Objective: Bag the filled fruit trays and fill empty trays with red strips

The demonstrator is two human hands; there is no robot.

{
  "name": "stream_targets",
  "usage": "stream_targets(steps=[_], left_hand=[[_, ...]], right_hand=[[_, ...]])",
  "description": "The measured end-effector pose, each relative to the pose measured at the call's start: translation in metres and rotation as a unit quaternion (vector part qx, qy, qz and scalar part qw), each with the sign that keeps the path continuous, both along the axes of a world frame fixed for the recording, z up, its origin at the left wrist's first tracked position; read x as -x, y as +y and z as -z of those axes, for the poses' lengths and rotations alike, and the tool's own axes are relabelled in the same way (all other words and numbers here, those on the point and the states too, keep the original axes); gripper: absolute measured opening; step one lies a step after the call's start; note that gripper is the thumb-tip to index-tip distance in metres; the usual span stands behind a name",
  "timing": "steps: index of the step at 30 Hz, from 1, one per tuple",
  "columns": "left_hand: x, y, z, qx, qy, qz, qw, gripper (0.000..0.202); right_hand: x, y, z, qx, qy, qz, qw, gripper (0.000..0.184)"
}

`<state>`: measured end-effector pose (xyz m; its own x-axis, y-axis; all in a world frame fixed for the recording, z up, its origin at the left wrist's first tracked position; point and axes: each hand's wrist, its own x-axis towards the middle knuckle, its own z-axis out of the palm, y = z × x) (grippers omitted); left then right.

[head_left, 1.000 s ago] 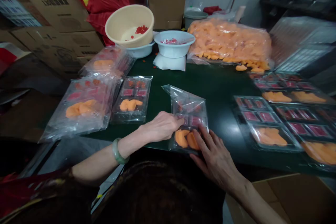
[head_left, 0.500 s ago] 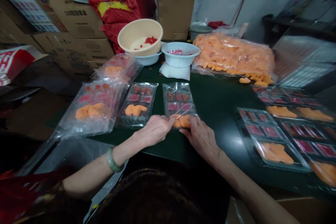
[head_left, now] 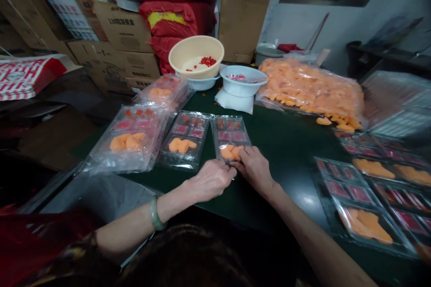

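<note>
A clear plastic bag point(head_left: 230, 136) holding a black compartment tray lies on the dark green table point(head_left: 289, 166). Orange fruit slices fill the tray's near compartment, and red pieces show in the upper compartments. My left hand point(head_left: 210, 180), with a green bangle on the wrist, pinches the bag's near edge. My right hand point(head_left: 254, 168) grips the same edge beside it, its fingers over the orange slices. The two hands nearly touch. Part of the bag's near end is hidden under my fingers.
Next to the bag lies a similar bagged tray point(head_left: 184, 141), with bagged stacks point(head_left: 128, 139) further left. Unbagged trays point(head_left: 357, 199) fill the right. Behind stand a cream bowl point(head_left: 195, 56) of red pieces, a white bowl point(head_left: 244, 80) and a large bag of orange slices point(head_left: 310, 87).
The bag now lies straight and flat instead of slanted with a loose corner. My spread right hand has drawn in to pinch its near edge beside my left hand. The view has tilted upward.
</note>
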<state>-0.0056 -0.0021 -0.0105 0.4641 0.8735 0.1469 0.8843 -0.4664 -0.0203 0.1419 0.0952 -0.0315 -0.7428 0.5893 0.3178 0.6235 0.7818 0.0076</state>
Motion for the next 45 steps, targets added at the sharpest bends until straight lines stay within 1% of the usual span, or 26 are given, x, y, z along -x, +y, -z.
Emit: stream_targets(steps=[4, 7, 9, 10, 11, 12, 14, 16, 17, 18, 20, 23, 26, 28, 29, 30, 31, 32, 34, 35, 36, 37, 39, 41, 42, 45], left_hand=[[-0.005, -0.015, 0.007, -0.027, -0.025, 0.011, 0.999, 0.022], [-0.008, -0.033, 0.015, -0.042, -0.121, 0.003, 0.992, 0.027], [-0.008, -0.042, 0.019, -0.044, -0.243, -0.068, 0.967, 0.026], [-0.008, -0.045, 0.019, -0.040, -0.315, -0.126, 0.940, 0.025], [-0.007, -0.045, 0.018, -0.029, -0.391, -0.191, 0.900, 0.026], [-0.006, -0.042, 0.015, -0.005, -0.468, -0.253, 0.847, 0.030], [-0.004, -0.031, 0.007, 0.095, -0.610, -0.329, 0.714, 0.044], [-0.005, -0.015, -0.002, 0.240, -0.700, -0.340, 0.581, 0.056], [-0.007, -0.007, -0.005, 0.303, -0.717, -0.329, 0.534, 0.059], [-0.009, 0.001, -0.007, 0.350, -0.723, -0.313, 0.506, 0.059], [-0.015, 0.012, -0.007, 0.393, -0.728, -0.288, 0.483, 0.047], [-0.020, 0.020, 0.002, 0.377, -0.753, -0.289, 0.456, 0.022], [-0.022, 0.017, 0.010, 0.357, -0.776, -0.288, 0.433, 0.016], [-0.021, 0.011, 0.010, 0.341, -0.797, -0.268, 0.421, 0.015], [-0.019, 0.007, 0.007, 0.332, -0.808, -0.256, 0.414, 0.015], [-0.017, 0.003, 0.004, 0.320, -0.819, -0.244, 0.409, 0.016], [-0.013, -0.001, -0.001, 0.308, -0.829, -0.234, 0.405, 0.018], [-0.007, -0.006, -0.006, 0.297, -0.835, -0.225, 0.404, 0.021], [0.008, -0.014, -0.015, 0.277, -0.841, -0.218, 0.410, 0.026], [0.017, -0.017, -0.019, 0.268, -0.840, -0.224, 0.415, 0.028], [0.026, -0.020, -0.022, 0.260, -0.838, -0.235, 0.417, 0.028], [0.034, -0.022, -0.024, 0.253, -0.837, -0.246, 0.419, 0.027], [0.048, -0.025, -0.027, 0.231, -0.838, -0.266, 0.416, 0.020], [0.055, -0.029, -0.028, 0.198, -0.853, -0.284, 0.391, 0.008], [0.057, -0.032, -0.028, 0.179, -0.863, -0.297, 0.367, 0.004], [0.051, -0.050, -0.026, 0.158, -0.884, -0.343, 0.274, 0.017]], right_hand=[[0.000, -0.012, 0.010, 0.009, 0.033, 0.023, 0.999, 0.025], [-0.008, -0.023, 0.015, 0.014, 0.046, 0.028, 0.998, 0.028], [-0.016, -0.030, 0.016, 0.012, 0.058, 0.025, 0.998, 0.032], [-0.019, -0.033, 0.016, 0.008, 0.066, 0.028, 0.997, 0.034], [-0.022, -0.035, 0.015, 0.003, 0.074, 0.035, 0.997, 0.035], [-0.025, -0.037, 0.014, -0.004, 0.079, 0.043, 0.996, 0.036], [-0.027, -0.041, 0.011, -0.018, 0.082, 0.057, 0.995, 0.037], [-0.027, -0.044, 0.007, -0.031, 0.087, 0.061, 0.994, 0.036], [-0.026, -0.046, 0.005, -0.035, 0.091, 0.061, 0.993, 0.035], [-0.025, -0.048, 0.003, -0.038, 0.095, 0.058, 0.993, 0.033], [-0.026, -0.052, -0.003, -0.049, 0.097, 0.048, 0.993, 0.030], [-0.040, -0.057, -0.010, -0.085, 0.074, 0.047, 0.993, 0.029], [-0.063, -0.062, -0.009, -0.101, 0.058, 0.121, 0.986, 0.024], [-0.077, -0.064, -0.008, -0.042, 0.101, 0.167, 0.980, 0.015], [-0.081, -0.064, -0.009, 0.030, 0.147, 0.166, 0.975, 0.009], [-0.084, -0.063, -0.011, 0.135, 0.201, 0.146, 0.959, 0.008], [-0.084, -0.062, -0.015, 0.263, 0.257, 0.113, 0.923, 0.017], [-0.081, -0.060, -0.020, 0.394, 0.310, 0.074, 0.862, 0.029], [-0.066, -0.053, -0.033, 0.594, 0.388, 0.026, 0.704, 0.050], [-0.053, -0.050, -0.039, 0.649, 0.410, 0.028, 0.640, 0.056], [-0.038, -0.047, -0.044, 0.681, 0.423, 0.037, 0.597, 0.058], [-0.021, -0.045, -0.047, 0.694, 0.432, 0.046, 0.574, 0.058], [0.015, -0.040, -0.050, 0.697, 0.443, 0.047, 0.562, 0.053], [0.049, -0.036, -0.047, 0.681, 0.461, 0.049, 0.566, 0.042], [0.063, -0.033, -0.044, 0.667, 0.463, 0.060, 0.581, 0.037], [0.094, -0.028, -0.034, 0.625, 0.420, 0.101, 0.650, 0.032]])
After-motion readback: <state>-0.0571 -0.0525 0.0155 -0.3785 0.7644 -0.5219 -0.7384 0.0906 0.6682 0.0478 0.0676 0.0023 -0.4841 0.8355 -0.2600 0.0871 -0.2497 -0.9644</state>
